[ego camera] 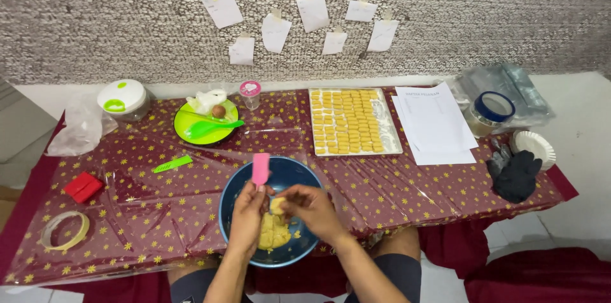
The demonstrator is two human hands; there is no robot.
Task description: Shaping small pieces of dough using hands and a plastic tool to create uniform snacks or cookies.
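A blue bowl with yellow dough in it stands at the near edge of a low table. My left hand is over the bowl and grips a pink scraper that sticks upward. My right hand is beside it, fingers closed on a small yellow lump of dough. Both hands meet above the bowl. Farther back lies a white tray filled with several rows of shaped yellow pieces.
A maroon star-patterned cloth under clear plastic covers the table. On it are a green plate with a green spoon, a green knife, a red box, a tape roll, paper sheets, a jar, black gloves and a lidded bowl.
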